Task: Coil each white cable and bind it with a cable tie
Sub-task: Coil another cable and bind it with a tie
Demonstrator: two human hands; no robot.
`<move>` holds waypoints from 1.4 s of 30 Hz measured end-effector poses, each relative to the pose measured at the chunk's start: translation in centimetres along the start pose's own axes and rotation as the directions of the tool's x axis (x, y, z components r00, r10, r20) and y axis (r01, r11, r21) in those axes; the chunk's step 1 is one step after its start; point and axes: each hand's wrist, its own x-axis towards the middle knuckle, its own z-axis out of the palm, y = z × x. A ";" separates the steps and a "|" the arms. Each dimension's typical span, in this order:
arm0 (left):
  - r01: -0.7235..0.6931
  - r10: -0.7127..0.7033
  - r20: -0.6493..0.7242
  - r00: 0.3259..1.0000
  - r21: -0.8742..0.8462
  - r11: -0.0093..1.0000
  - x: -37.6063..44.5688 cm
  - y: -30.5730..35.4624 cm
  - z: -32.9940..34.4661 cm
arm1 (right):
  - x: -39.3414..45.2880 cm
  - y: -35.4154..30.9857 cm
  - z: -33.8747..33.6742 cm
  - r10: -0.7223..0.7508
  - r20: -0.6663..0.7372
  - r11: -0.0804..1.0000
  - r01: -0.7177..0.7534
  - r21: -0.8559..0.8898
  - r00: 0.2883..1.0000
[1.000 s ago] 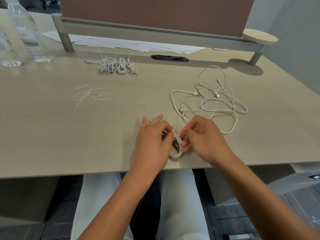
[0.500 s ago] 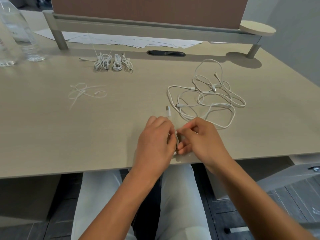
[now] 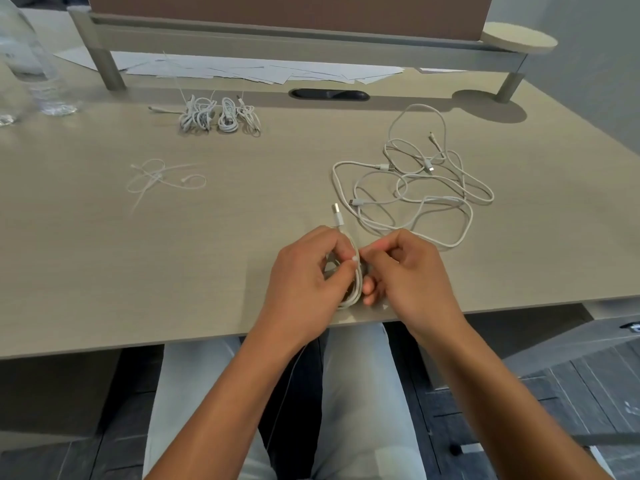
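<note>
While the left hand (image 3: 304, 275) curls its fingers round a coiled white cable (image 3: 353, 285) near the front edge of the bench (image 3: 104, 271), the right hand (image 3: 412, 271) sits just beside it with fingers curled, its fingertips meeting the coil at a small white cable tie head (image 3: 354, 259). Both hands are closed on the bundle, close together and almost touching. One end of the coil, a USB plug (image 3: 337, 216), sticks up and away from the left hand's fingers.

Behind the right hand, a tangle of loose white cables (image 3: 415, 178) sprawls on the bench, several small connectors showing among the loops. Farther back and to the left, bound cable bundles (image 3: 218, 114) lie side by side with tie tails poking upward. Left of centre, spare cable ties (image 3: 162, 178) lie in a small loose heap.

Clear plastic bottles (image 3: 38, 64) stand at the far left; no label text can be read on them. White paper sheets (image 3: 263, 69) lie under a raised shelf (image 3: 304, 39) at the back, and a dark oval cable port (image 3: 329, 95) sits in the bench surface just in front of them. No brand or writing is legible anywhere.
</note>
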 end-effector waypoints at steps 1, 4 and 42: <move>-0.005 0.005 0.011 1.000 0.000 1.000 0.1 0.0 0.0 | 0.1 0.0 0.0 0.006 0.001 1.000 -0.006 0.001 1.000; 0.014 -0.014 0.000 1.000 0.031 0.999 0.3 -0.2 0.1 | 0.2 -0.1 0.0 0.024 0.005 1.000 -0.024 0.014 1.000; 0.169 -0.169 0.005 0.986 0.026 0.985 0.6 -0.7 0.4 | 0.8 -0.6 -1.9 0.088 0.153 0.922 -0.139 0.362 0.984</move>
